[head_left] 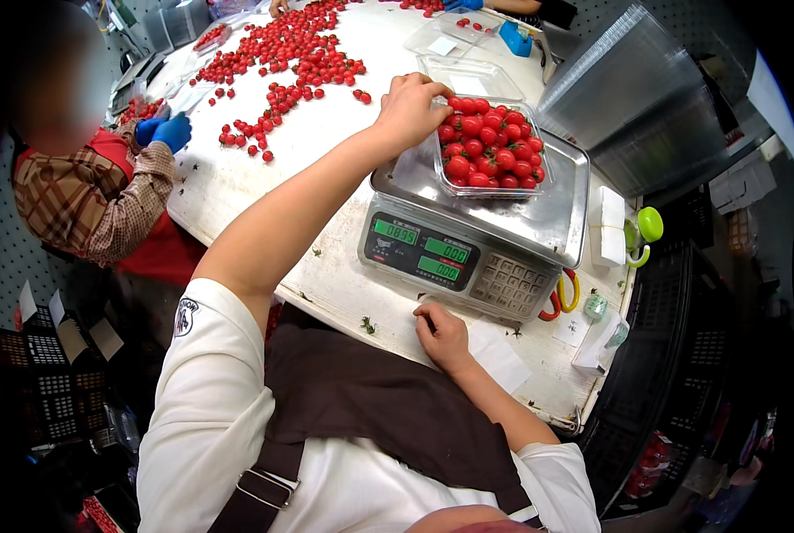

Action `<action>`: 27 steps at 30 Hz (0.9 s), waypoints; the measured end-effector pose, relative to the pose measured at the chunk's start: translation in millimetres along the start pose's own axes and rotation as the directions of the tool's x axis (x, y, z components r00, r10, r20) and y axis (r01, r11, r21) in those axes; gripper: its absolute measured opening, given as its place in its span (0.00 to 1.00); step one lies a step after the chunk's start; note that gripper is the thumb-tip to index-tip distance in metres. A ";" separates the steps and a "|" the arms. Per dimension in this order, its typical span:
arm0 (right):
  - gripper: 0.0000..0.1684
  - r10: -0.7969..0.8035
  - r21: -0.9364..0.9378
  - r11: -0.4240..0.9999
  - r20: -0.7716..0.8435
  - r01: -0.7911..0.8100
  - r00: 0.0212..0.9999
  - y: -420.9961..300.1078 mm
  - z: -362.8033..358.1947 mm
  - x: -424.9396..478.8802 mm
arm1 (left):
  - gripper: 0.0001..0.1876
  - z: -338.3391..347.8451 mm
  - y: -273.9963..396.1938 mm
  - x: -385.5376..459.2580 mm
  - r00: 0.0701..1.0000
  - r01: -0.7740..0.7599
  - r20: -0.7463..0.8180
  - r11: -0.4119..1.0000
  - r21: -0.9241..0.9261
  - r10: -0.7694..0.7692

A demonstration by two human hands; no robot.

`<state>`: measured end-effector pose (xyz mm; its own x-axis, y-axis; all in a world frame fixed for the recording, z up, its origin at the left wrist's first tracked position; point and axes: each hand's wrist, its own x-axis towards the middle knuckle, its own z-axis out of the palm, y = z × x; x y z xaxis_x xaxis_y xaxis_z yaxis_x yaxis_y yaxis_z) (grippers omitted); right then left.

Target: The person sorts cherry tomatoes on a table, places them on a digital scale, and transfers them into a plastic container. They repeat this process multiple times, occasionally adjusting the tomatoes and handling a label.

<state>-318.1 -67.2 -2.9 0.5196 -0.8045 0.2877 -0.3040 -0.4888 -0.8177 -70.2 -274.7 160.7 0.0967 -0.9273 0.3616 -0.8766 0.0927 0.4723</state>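
Observation:
A clear plastic box (490, 191) heaped with red cherry tomatoes (487, 150) stands on the metal pan (410, 176) of an electronic scale. Reaching far across the table, my left hand (410, 110) has its fingers curled over the box's back left corner, close against the tomatoes. The fingertips are partly hidden. Below the pan, the scale's front panel (423, 250) has lit green displays and a keypad (510, 286). My right hand (443, 336) rests near the table's front edge, loosely closed with nothing visible in it, beside a sheet of white paper (500, 353).
Loose cherry tomatoes (290, 60) spread across the white table (237, 180). At left works a person in blue gloves (172, 131). Stacked clear plastic boxes (637, 86) rise at right. Scissors (570, 290), a green-lidded container (650, 224) and a blue tape dispenser (516, 38) lie around the scale.

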 end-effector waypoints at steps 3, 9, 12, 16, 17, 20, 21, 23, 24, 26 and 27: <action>0.04 -0.009 0.005 1.000 -0.013 0.009 1.000 -2.3 -0.1 0.6 | 0.22 2.5 -9.5 8.9 0.999 0.033 -0.010 0.980 -0.196 -0.036; 0.04 0.011 0.019 1.000 -0.008 -0.011 1.000 0.9 0.7 -1.2 | 0.31 12.8 -30.7 32.6 0.856 0.419 0.051 0.631 -0.652 -0.515; 0.04 0.011 0.027 1.000 -0.011 -0.011 1.000 1.0 0.6 -1.7 | 0.44 11.5 -25.7 49.1 0.787 0.476 0.347 0.146 -0.867 -0.510; 0.04 -0.011 0.059 0.998 -0.025 0.012 1.000 2.0 1.2 -1.0 | 0.44 -2.4 -22.8 52.6 0.878 0.326 0.280 0.059 -0.943 -0.388; 0.04 0.001 0.072 0.997 -0.011 0.000 1.000 0.0 -1.2 -0.5 | 0.42 -6.0 -15.3 49.2 0.902 0.284 0.229 0.104 -0.953 -0.365; 0.05 -0.035 0.123 0.992 0.028 0.032 0.999 -7.6 -6.9 -1.2 | 0.34 -7.4 -17.6 39.5 0.943 0.284 0.183 0.388 -0.877 -0.277; 0.06 -0.052 0.136 0.990 0.031 0.047 0.998 -9.7 -11.5 -1.0 | 0.30 -12.3 -1.9 25.7 0.960 0.271 0.178 0.559 -0.783 -0.216; 0.07 -0.067 0.149 0.987 0.007 0.065 0.998 -24.2 -28.2 2.8 | 0.28 -14.2 12.1 -3.2 0.996 0.074 0.082 0.895 -0.440 -0.042; 0.07 -0.087 0.168 0.982 0.004 0.085 0.996 -34.0 -36.8 6.9 | 0.31 -2.4 -1.5 -15.1 0.998 -0.049 -0.057 0.964 -0.261 0.036; 0.08 -0.142 0.157 0.972 -0.204 0.176 0.969 -45.7 -61.9 23.5 | 0.43 10.8 -0.4 -39.9 0.993 0.105 -0.021 0.944 -0.314 -0.118; 0.08 -0.159 0.095 0.976 -0.302 0.196 0.940 -50.9 -84.2 36.6 | 0.47 10.8 8.5 -49.1 0.963 0.269 0.107 0.849 -0.454 -0.248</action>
<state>-350.8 -100.1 91.2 0.2953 -0.7805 0.5511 -0.1191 -0.6024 -0.7893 -87.5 -232.3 138.2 0.2601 -0.9546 0.1451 -0.5042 -0.0061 0.8635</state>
